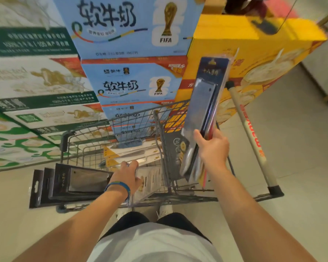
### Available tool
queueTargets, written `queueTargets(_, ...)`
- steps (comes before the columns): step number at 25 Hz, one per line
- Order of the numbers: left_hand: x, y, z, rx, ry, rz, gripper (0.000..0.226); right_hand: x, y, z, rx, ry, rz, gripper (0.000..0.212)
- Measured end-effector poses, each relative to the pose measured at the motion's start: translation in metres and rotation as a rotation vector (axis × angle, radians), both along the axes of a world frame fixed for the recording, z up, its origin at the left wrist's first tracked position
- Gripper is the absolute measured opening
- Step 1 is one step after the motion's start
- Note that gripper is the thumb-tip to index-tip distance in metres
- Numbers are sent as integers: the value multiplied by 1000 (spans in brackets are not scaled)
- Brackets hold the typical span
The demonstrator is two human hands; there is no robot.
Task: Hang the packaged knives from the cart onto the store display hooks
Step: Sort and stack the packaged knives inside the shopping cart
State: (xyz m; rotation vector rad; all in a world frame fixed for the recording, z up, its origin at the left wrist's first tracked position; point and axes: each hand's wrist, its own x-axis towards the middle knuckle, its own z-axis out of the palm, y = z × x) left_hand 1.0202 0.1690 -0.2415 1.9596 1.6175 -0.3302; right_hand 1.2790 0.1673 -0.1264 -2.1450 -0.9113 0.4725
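Right hand (213,148) is up over the right side of the cart (110,125). Its grip is clamped on the lower part of a small bunch of blue packs (206,95), cleavers by the look of it. They stand nearly upright, hang-hole ends on top, handle ends poking out below the fist. They're a bit blurry, so I can't tell how many.

Left hand (128,173), the one with a blue wristband (121,185), is down at the near edge of the cart. Its grip is curled over the ends of three dark packs (80,183). Those fan out flat to the left, past the cart's side, hang holes at the far end.

More knives are still in the basket: white packs (133,150) with yellow corners lie flat on the bottom, right beyond the left fingers. There's also a dark card (175,148) standing against the wire divider, beside the right hand's bunch. The cart handle (252,137) runs along the right.

The cart is nosed up against stacked cartons: blue milk boxes (129,80) dead ahead, green-and-white ones (36,78) to the left, yellow ones (254,53) to the right. Pale tiled floor (301,129) all round.
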Motion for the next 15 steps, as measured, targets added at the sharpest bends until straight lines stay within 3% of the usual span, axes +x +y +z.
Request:
queueTargets(4, -14, 9, 1, -42, -8, 11, 36, -25, 14, 66, 314, 60, 104, 21)
queueTargets(9, -34, 18, 0, -73, 29, 22, 36, -71, 22, 109, 527, 317, 166, 12)
queueTargets(12, -37, 16, -3, -61, 52, 6, 41, -111, 15, 94, 480, 307, 261, 11)
queueTargets(15, -39, 14, -7, -52, 58, -29, 49, -148, -3, 55, 292, 261, 346, 18)
